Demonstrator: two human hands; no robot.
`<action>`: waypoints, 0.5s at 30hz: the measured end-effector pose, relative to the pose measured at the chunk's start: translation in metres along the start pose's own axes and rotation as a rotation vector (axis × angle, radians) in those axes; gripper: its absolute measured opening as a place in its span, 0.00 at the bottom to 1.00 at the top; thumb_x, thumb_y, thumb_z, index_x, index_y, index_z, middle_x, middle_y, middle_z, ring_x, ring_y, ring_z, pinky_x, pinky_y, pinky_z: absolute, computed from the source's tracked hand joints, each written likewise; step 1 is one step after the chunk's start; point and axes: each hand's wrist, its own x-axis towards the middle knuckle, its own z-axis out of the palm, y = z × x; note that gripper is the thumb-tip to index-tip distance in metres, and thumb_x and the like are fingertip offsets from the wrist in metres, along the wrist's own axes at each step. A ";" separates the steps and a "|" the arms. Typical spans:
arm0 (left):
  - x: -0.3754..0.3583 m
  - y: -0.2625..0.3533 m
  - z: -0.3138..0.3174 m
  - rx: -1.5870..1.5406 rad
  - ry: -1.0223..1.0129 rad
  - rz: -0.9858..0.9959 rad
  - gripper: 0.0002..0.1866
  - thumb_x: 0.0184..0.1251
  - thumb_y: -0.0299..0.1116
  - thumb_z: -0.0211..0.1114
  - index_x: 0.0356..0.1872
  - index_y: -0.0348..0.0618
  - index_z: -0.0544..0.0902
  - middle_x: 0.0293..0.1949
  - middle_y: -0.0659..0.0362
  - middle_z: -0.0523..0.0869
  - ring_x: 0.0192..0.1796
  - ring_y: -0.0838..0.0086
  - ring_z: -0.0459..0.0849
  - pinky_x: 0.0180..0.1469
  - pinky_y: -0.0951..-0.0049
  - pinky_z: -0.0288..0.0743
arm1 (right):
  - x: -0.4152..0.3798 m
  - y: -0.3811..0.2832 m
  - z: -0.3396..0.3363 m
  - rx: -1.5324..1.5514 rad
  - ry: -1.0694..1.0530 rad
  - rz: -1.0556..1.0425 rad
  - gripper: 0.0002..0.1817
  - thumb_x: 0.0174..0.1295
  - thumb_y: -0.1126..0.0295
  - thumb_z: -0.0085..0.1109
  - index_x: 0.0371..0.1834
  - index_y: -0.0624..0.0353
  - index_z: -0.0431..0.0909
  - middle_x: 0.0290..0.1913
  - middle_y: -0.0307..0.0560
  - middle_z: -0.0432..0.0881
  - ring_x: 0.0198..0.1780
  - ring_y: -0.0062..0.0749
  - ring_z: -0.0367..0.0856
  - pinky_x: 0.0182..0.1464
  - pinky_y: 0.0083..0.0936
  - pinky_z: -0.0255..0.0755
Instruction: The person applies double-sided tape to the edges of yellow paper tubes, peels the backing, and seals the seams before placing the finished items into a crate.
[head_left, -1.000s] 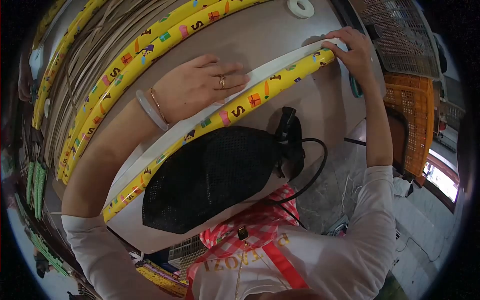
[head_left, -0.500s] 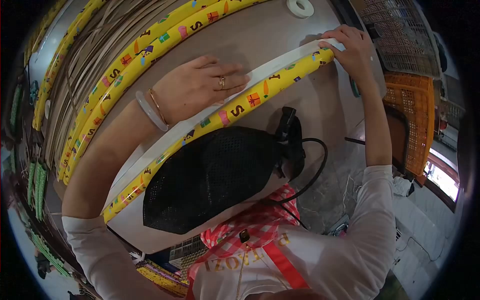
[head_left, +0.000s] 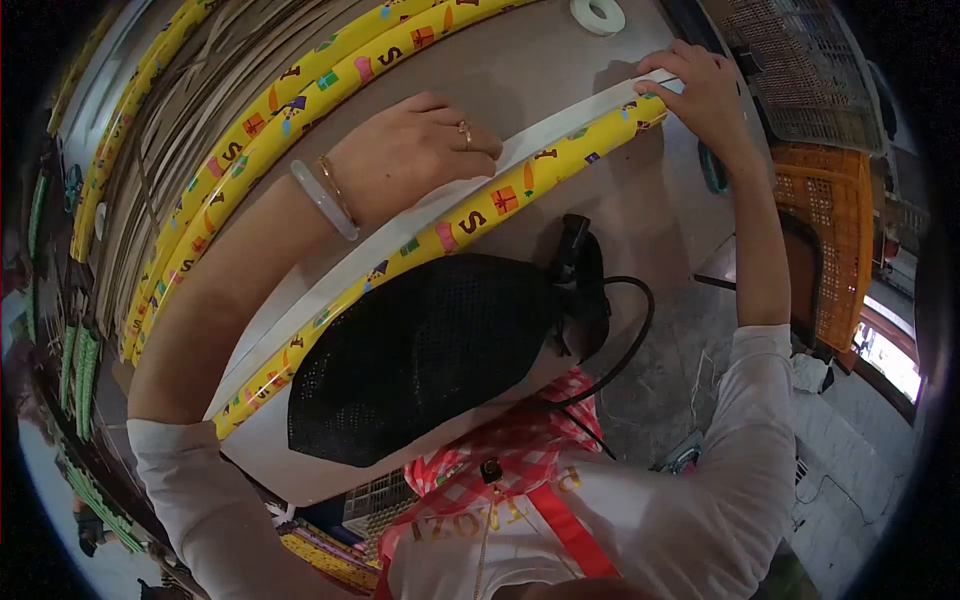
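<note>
White strip [head_left: 550, 130] and yellow printed length [head_left: 480, 215] run side by side across the table [head_left: 660, 210], slanting from beside your left forearm up to your right grip [head_left: 700, 90]. Your right grip is clenched on the far end of the white strip, thumb on the side nearer you and fingers over the other. The end of the yellow printed length sits just beside that thumb. Your left grip [head_left: 425, 155] rests palm down with its fingers bent over the white strip; you cannot tell whether it pinches the strip or only presses it.

Nearer your body than the left grip, a black mesh piece [head_left: 420, 360] overlaps the yellow printed length's near side. A black clip-like part [head_left: 572, 250] with a dark cable [head_left: 650, 310] sits at its right end, below your right grip. Beyond the left grip lie more yellow printed lengths [head_left: 300, 110], with thin brown strips [head_left: 180, 110] farther left. A white ring-shaped roll [head_left: 598, 14] lies past the right grip, toward its left. An orange basket [head_left: 830, 240] stands right of your right forearm.
</note>
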 end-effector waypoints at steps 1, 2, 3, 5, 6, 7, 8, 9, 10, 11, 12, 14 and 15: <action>0.005 0.000 0.001 -0.002 0.008 0.001 0.16 0.54 0.29 0.56 0.46 0.46 0.79 0.50 0.62 0.77 0.52 0.69 0.74 0.60 0.67 0.60 | 0.000 -0.001 0.000 -0.006 -0.006 0.001 0.10 0.50 0.57 0.62 0.34 0.45 0.79 0.33 0.31 0.76 0.41 0.28 0.74 0.48 0.32 0.60; 0.009 -0.002 0.005 0.046 0.086 0.055 0.17 0.56 0.29 0.56 0.49 0.46 0.77 0.46 0.60 0.78 0.48 0.68 0.75 0.57 0.68 0.62 | 0.000 -0.001 -0.001 -0.011 -0.012 0.002 0.10 0.50 0.57 0.62 0.34 0.45 0.78 0.33 0.31 0.76 0.41 0.28 0.74 0.49 0.32 0.60; 0.013 -0.002 0.010 0.049 0.084 0.056 0.17 0.56 0.29 0.56 0.49 0.46 0.77 0.46 0.60 0.78 0.48 0.68 0.75 0.57 0.68 0.62 | 0.000 -0.003 -0.002 -0.011 -0.009 0.004 0.10 0.50 0.57 0.62 0.34 0.45 0.78 0.33 0.31 0.76 0.41 0.28 0.74 0.49 0.32 0.60; 0.023 0.000 0.016 0.091 0.056 -0.083 0.21 0.58 0.31 0.55 0.55 0.47 0.72 0.44 0.58 0.78 0.48 0.67 0.74 0.56 0.68 0.63 | 0.002 -0.004 -0.006 0.017 -0.019 0.015 0.11 0.50 0.58 0.61 0.36 0.45 0.78 0.33 0.31 0.76 0.41 0.28 0.74 0.49 0.31 0.59; 0.026 0.001 0.015 0.053 -0.035 -0.171 0.24 0.61 0.34 0.54 0.60 0.46 0.67 0.44 0.57 0.77 0.48 0.67 0.73 0.56 0.68 0.62 | 0.002 -0.003 -0.004 0.017 -0.015 0.018 0.11 0.50 0.58 0.61 0.36 0.45 0.78 0.33 0.31 0.76 0.41 0.28 0.74 0.49 0.31 0.59; 0.028 -0.001 0.014 0.058 -0.038 -0.167 0.24 0.61 0.34 0.54 0.60 0.46 0.67 0.44 0.57 0.77 0.48 0.67 0.73 0.56 0.68 0.62 | 0.002 -0.002 -0.002 0.039 0.021 0.001 0.12 0.51 0.58 0.61 0.38 0.46 0.78 0.34 0.31 0.76 0.41 0.28 0.74 0.49 0.32 0.59; 0.030 -0.004 0.012 0.092 -0.108 -0.155 0.25 0.60 0.35 0.54 0.61 0.45 0.66 0.45 0.58 0.76 0.50 0.68 0.72 0.57 0.69 0.62 | 0.003 -0.004 -0.003 0.061 0.058 -0.015 0.13 0.52 0.58 0.61 0.40 0.47 0.77 0.34 0.32 0.76 0.42 0.28 0.74 0.49 0.32 0.59; 0.032 -0.005 0.010 0.128 -0.178 -0.141 0.26 0.60 0.36 0.55 0.61 0.44 0.66 0.46 0.58 0.75 0.51 0.69 0.72 0.57 0.70 0.62 | 0.004 -0.006 -0.006 0.060 0.063 -0.008 0.13 0.52 0.58 0.61 0.40 0.47 0.77 0.34 0.32 0.76 0.42 0.28 0.74 0.49 0.32 0.59; 0.033 -0.005 0.009 0.134 -0.181 -0.136 0.26 0.60 0.36 0.55 0.61 0.44 0.66 0.46 0.58 0.75 0.51 0.69 0.72 0.57 0.70 0.62 | 0.007 -0.008 -0.012 0.066 0.006 -0.008 0.15 0.52 0.57 0.60 0.42 0.47 0.76 0.36 0.33 0.76 0.42 0.28 0.74 0.49 0.32 0.59; 0.033 -0.002 0.003 0.229 -0.190 -0.076 0.23 0.60 0.35 0.54 0.58 0.42 0.69 0.47 0.59 0.76 0.53 0.69 0.72 0.57 0.72 0.62 | 0.009 -0.010 -0.016 0.072 -0.050 -0.008 0.17 0.53 0.57 0.60 0.44 0.48 0.75 0.37 0.34 0.75 0.42 0.28 0.74 0.49 0.32 0.59; 0.035 0.001 -0.001 0.323 -0.200 -0.015 0.20 0.60 0.33 0.54 0.55 0.39 0.72 0.47 0.59 0.78 0.55 0.69 0.72 0.58 0.74 0.62 | 0.008 -0.009 -0.016 0.070 -0.044 -0.001 0.17 0.53 0.57 0.60 0.44 0.48 0.75 0.37 0.34 0.75 0.42 0.28 0.74 0.49 0.32 0.59; 0.040 0.007 -0.005 0.454 -0.246 0.044 0.20 0.60 0.35 0.55 0.53 0.39 0.74 0.49 0.61 0.76 0.56 0.71 0.70 0.58 0.76 0.61 | 0.005 -0.007 -0.012 0.079 -0.101 0.056 0.21 0.55 0.55 0.57 0.51 0.47 0.72 0.44 0.38 0.73 0.45 0.30 0.73 0.51 0.32 0.58; 0.044 0.010 -0.007 0.581 -0.288 0.099 0.20 0.59 0.38 0.56 0.51 0.39 0.75 0.51 0.63 0.74 0.57 0.73 0.68 0.58 0.77 0.60 | 0.004 -0.005 -0.012 0.074 -0.094 0.065 0.21 0.55 0.55 0.57 0.51 0.47 0.72 0.44 0.38 0.73 0.45 0.30 0.73 0.51 0.32 0.58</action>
